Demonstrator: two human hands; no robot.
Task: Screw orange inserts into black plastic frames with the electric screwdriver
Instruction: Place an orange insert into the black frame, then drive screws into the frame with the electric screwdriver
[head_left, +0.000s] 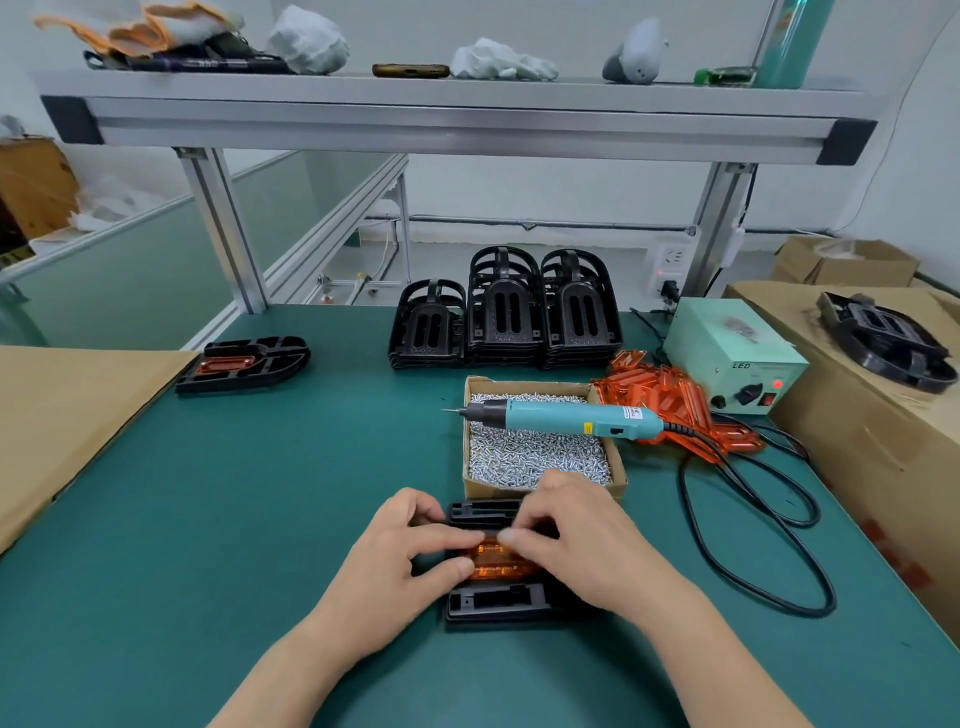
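I see the black frame (493, 605) flat on the green worktop (260, 493), just in front of the screw box (618, 467), with the orange insert (498, 564) seated at its middle. My left hand (415, 551) grips the frame, thumb against the insert. My right hand (571, 535) pinches the insert's far edge. The electric screwdriver (566, 417) lies across the screw box.

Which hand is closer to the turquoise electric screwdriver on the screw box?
Right. The right hand grips the black plastic frame just in front of the turquoise electric screwdriver; the left hand holds the same frame, further left.
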